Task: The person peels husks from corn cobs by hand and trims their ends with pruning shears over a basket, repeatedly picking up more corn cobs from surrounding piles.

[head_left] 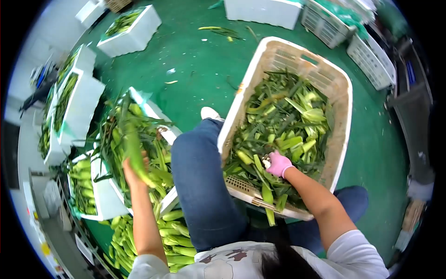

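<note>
My left hand (128, 166), bare, is wrapped round a green ear of corn (134, 149) with long leaves at its far end. The ear is slightly blurred and held over a white foam box (157, 109) of leafy corn. My right hand (279, 164), in a pink glove, is closed inside a big white plastic crate (344, 153). Something small, whitish and dark shows at its fingers, too small to name. Cut green husks and leaves (297, 111) lie around that hand, and some hang over the crate's near rim.
A pile of husked-down green ears (179, 242) lies beside my left leg. More foam boxes of corn (83, 100) stand at the left, another box (132, 35) farther back. Crates (325, 25) stand at the upper right. Loose leaves (220, 31) lie on the green floor.
</note>
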Demonstrator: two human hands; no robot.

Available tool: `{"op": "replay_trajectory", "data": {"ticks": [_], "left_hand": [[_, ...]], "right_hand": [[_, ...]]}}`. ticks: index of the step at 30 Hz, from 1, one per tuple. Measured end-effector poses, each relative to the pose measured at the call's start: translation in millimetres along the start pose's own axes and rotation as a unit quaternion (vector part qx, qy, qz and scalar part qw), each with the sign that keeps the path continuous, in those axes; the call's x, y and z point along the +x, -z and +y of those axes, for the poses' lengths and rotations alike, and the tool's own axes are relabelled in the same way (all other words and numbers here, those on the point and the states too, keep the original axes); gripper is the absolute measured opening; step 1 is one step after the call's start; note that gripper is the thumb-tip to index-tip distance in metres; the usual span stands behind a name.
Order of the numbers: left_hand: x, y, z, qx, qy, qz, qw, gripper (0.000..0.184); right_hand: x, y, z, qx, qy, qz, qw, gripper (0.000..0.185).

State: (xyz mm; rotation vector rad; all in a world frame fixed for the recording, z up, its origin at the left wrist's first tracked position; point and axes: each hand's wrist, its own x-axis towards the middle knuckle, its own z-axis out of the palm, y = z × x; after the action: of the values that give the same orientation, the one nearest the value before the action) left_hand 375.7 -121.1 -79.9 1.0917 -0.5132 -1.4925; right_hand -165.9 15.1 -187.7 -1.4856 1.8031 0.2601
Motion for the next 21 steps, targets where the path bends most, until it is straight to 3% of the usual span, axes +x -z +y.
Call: {"op": "replay_trajectory", "data": {"ticks": [1, 2, 4, 5, 7, 8, 9, 10, 12, 14, 16, 18, 20, 21], "left_hand": [[-30.7, -27.1, 20.5, -0.071, -0.026, 0.012, 0.997, 0.064], [-46.8, -47.1, 43.3, -0.123, -0.035, -0.084, 0.988, 0.068], [-83.6, -112.0, 74.0, -0.245, -0.087, -0.064, 0.963, 0.071], [-93.2, -133.2, 85.3, -0.266, -0.074, -0.138, 0.951, 0.071], [-98.2, -169.1, 99.1, -0.275, -0.046, -0.255, 0.926, 0.069], [-94.5, -188.5, 103.0, -0.264, -0.025, -0.301, 0.916, 0.069], [-89.2, -208.5, 100.7, -0.256, -0.008, -0.318, 0.913, 0.069], [-84.5, -232.1, 94.2, -0.249, 0.009, -0.338, 0.908, 0.07], [-92.3, -296.3, 65.3, -0.175, -0.014, -0.273, 0.946, 0.071], [-106.7, -347.1, 25.7, -0.062, 0.036, -0.296, 0.953, 0.064], [-113.1, -380.7, -18.1, -0.005, 0.16, -0.389, 0.907, 0.065], [-116.3, -399.7, -65.8, 0.02, 0.272, -0.357, 0.893, 0.065], [-111.2, -405.9, -104.6, 0.079, 0.289, -0.4, 0.866, 0.066], [-99.8, -400.3, -122.2, 0.11, 0.307, -0.44, 0.837, 0.072]], "right_hand": [[-13.1, -3.5, -0.9, -0.019, 0.03, -0.018, 0.999, 0.066], [-29.2, 1.5, -4.9, -0.039, 0.062, -0.032, 0.997, 0.065], [-49.9, 13.9, -8.5, -0.059, 0.083, -0.021, 0.995, 0.063], [-63.7, 42.7, -19.5, -0.042, 0.059, -0.042, 0.997, 0.06], [-77.4, 68.0, -10.3, 0.067, 0.09, 0.115, 0.987, 0.055], [-87.3, 95.3, -12.2, 0.188, 0.048, 0.106, 0.975, 0.05], [-82.9, 102.1, 0.4, 0.134, 0.102, 0.238, 0.956, 0.049], [-93.1, 116.8, 5.1, 0.183, 0.114, 0.321, 0.922, 0.05], [-118.1, 145.2, 13.1, 0.223, 0.17, 0.425, 0.861, 0.056], [-168.3, 169.9, 1.2, 0.447, 0.137, 0.326, 0.822, 0.058], [-202.5, 176.8, -0.1, 0.469, 0.194, 0.338, 0.793, 0.057], [-223.0, 172.1, 3.1, 0.495, 0.189, 0.318, 0.786, 0.055], [-229.2, 169.0, 8.9, 0.503, 0.153, 0.247, 0.814, 0.056], [-223.7, 162.8, 13.3, 0.488, 0.164, 0.261, 0.816, 0.058]]}}
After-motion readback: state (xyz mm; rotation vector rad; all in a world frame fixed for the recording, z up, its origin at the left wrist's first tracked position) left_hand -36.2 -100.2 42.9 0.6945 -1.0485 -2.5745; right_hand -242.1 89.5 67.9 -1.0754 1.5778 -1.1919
